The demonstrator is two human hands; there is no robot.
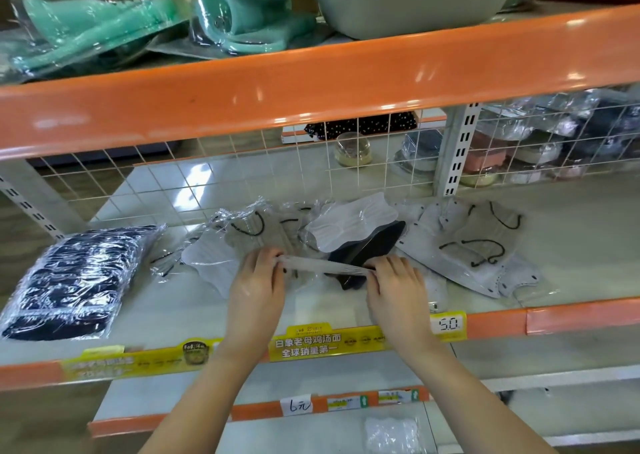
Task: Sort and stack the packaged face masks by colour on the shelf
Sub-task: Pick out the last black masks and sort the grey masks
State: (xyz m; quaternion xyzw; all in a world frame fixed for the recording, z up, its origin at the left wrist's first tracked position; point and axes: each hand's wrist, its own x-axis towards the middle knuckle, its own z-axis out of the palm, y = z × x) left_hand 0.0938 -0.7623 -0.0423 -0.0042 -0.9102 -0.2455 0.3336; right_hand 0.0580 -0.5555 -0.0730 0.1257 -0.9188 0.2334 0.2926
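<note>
pinching a grey packaged mask (322, 265) edge-on, the left hand (256, 284) has one end and the right hand (394, 280) has the other, fingers curled round the thin wrapper, and the pack stretches flat between them just above the middle shelf (180, 301). it looks pale grey-beige, sealed in clear film. right behind it lies a dark navy mask (367, 249), partly under a white mask pack (353, 223) with a wavy outline. to the left, another white pack (211, 256) and a grey one with black ear loops (256, 234) overlap in a loose heap. over on the right, more grey masks with black loops (481, 242) sit atop white ones with dotted edges. far left on the same shelf, a neat stack of dark navy masks (76, 280) in shiny film, well apart from the heap. now the writing: a yellow strip (308, 343) on the near shelf edge reads "白象老母鸡汤面 全球销量第一", a price tag (448, 324) beside the right wrist reads "5.0", and a handwritten tag (299, 407) on the shelf below reads "6元". up top, teal packaged items (104, 34) and a grey basin (408, 0) rest above the orange rail (311, 83).
</note>
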